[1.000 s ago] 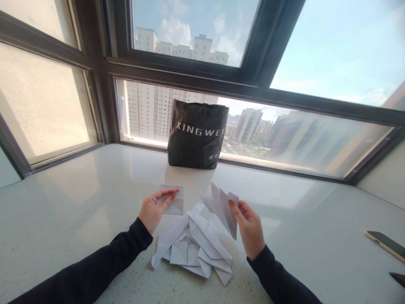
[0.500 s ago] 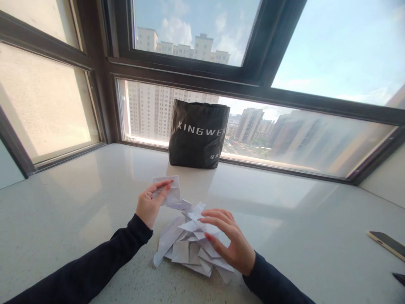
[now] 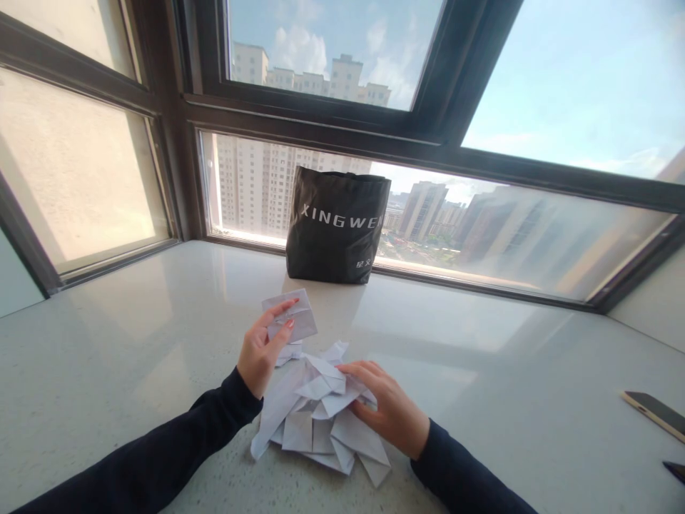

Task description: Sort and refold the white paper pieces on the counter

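Observation:
A heap of folded white paper pieces point(image 3: 315, 428) lies on the pale countertop point(image 3: 133, 335) in front of me. My left hand point(image 3: 260, 353) pinches one small folded white paper point(image 3: 293, 323) and holds it up just above the far edge of the heap. My right hand point(image 3: 386, 414) rests on the right side of the heap, its fingers curled round one of the paper pieces on top. Both arms wear dark sleeves.
A black bag with white lettering point(image 3: 336, 225) stands at the back against the window. A phone point(image 3: 653, 414) lies near the right edge, with another dark object point(image 3: 674, 471) just below it. Window frames bound the counter at the back and left.
My right hand has come down from holding a folded paper in the air onto the heap and now grips a piece there. My left hand has kept its paper, tilting it slightly.

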`<state>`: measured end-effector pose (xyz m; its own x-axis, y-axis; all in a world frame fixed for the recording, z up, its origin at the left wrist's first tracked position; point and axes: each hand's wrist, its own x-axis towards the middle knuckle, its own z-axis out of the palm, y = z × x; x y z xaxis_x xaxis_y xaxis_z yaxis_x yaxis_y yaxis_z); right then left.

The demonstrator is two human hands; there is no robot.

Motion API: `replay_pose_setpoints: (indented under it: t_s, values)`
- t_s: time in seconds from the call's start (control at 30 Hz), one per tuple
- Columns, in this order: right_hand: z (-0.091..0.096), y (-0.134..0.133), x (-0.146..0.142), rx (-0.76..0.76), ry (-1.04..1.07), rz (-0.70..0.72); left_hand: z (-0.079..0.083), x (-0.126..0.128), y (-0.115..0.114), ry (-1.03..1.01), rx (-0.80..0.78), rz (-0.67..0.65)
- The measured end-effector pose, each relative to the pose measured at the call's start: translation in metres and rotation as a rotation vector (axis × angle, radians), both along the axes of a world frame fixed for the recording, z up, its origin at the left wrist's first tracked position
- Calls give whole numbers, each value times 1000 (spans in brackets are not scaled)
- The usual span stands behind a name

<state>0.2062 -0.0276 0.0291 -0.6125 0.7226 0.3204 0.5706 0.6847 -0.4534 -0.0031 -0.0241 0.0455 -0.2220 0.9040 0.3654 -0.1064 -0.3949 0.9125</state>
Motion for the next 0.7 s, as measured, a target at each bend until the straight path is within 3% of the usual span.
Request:
replay_pose_setpoints:
  t_s: [0.23, 0.37, 0.7]
  values:
    - [-5, 10, 6, -149, 363, -264, -6, 5, -3, 27, 82, -101]
    - [-12, 19, 11, -248, 483, -290, -8, 5, -2, 64, 68, -114]
    - [-17, 30, 22, -81, 417, -340, -21, 5, 1, 334, 37, -80]
